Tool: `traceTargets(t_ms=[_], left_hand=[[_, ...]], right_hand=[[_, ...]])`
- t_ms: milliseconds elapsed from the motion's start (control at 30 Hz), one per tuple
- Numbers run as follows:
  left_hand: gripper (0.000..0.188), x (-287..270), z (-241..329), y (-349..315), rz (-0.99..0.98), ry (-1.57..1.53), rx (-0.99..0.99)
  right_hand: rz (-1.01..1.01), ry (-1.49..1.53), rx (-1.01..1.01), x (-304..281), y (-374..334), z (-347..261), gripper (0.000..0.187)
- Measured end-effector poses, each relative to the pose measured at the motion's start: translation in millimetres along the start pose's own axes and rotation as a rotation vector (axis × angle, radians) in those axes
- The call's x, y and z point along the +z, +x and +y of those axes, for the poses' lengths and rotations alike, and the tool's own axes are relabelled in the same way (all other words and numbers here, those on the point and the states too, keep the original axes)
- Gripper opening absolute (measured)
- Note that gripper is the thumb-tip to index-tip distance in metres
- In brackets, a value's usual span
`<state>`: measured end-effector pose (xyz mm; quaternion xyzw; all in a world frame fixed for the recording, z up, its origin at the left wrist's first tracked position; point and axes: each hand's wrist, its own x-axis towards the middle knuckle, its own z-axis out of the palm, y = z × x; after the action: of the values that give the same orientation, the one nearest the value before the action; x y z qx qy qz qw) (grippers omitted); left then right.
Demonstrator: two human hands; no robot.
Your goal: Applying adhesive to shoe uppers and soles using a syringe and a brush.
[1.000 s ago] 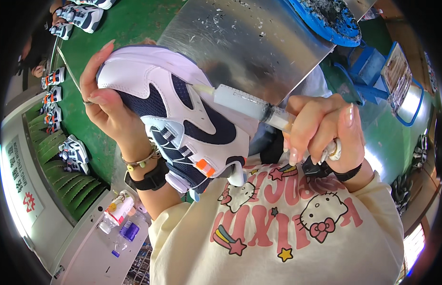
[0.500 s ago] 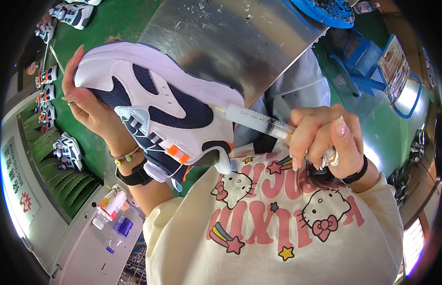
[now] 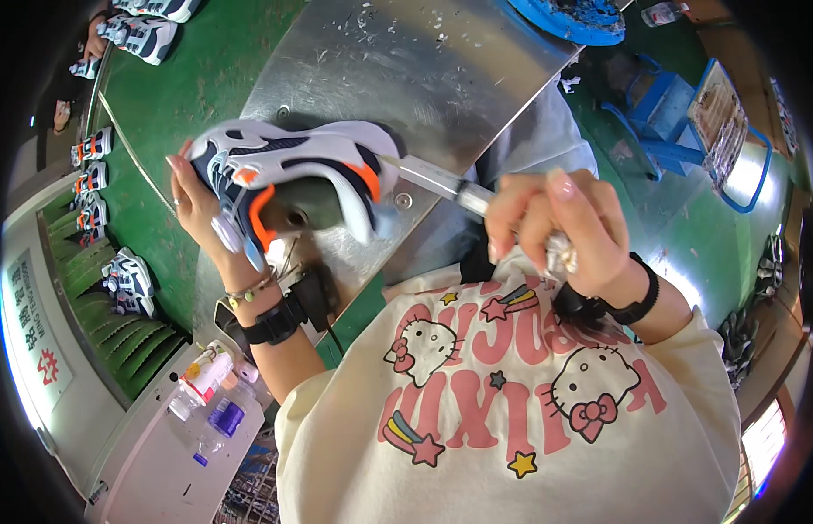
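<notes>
My left hand [image 3: 195, 210] is closed around the toe end of a white and navy sneaker [image 3: 293, 147] with orange trim, holding it tilted so the ankle opening faces me. Fingers of my right hand [image 3: 568, 223] wrap round a clear syringe [image 3: 437, 179], its thin tip at the sole edge by the sneaker's heel. Whether the tip touches the shoe is too blurred to tell. A crumpled whitish wad [image 3: 559, 253] is tucked in the lower fingers of the same hand. Under the sneaker lies a metal-topped table [image 3: 354, 79].
A blue basin [image 3: 590, 26] with dark residue sits at the table's far right. Beyond it stands a blue-framed chair [image 3: 686, 131]. Several similar sneakers [image 3: 127, 281] line a green rack at left. Plastic bottles [image 3: 223, 417] lie on a pale ledge at lower left.
The sneaker has turned, from its side facing up to its opening facing me, and moved away from my body. My right hand has shifted left and slightly up with the syringe.
</notes>
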<state>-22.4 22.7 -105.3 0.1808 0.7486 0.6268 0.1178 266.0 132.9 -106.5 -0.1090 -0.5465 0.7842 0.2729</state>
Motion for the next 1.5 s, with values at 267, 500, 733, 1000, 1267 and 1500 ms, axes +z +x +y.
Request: traceTargets(t_ms=[267, 500, 733, 1000, 1267, 1500], left_hand=[[0.033, -79.8, -23.3, -49.5, 0.103, -0.102, -0.306], [0.026, -120.9, -7.6, -135.0, 0.042, -0.047, -0.616], [0.04, -95.1, 4.9, -175.2, -0.123, -0.157, -0.668], [0.057, -70.8, -1.1, -183.3, -0.337, -0.374, -0.68], [0.071, -25.8, 3.1, -170.1, -0.547, -0.485, -0.692], [0.077, -12.8, 5.6, -167.5, -0.631, -0.482, -0.678]], right_hand=[[0.007, -0.016, 0.112, 15.0, 19.7, 4.4, 0.059], [-0.021, -0.049, 0.119, 24.2, 17.5, 5.4, 0.061], [-0.036, -0.074, 0.162, 25.9, 8.5, 1.7, 0.061], [0.015, -0.11, 0.046, 25.2, 0.9, -6.0, 0.045], [0.034, -0.136, -0.037, 24.5, -5.7, -19.3, 0.03], [0.046, -0.083, -0.045, 23.9, -14.4, -27.3, 0.034]])
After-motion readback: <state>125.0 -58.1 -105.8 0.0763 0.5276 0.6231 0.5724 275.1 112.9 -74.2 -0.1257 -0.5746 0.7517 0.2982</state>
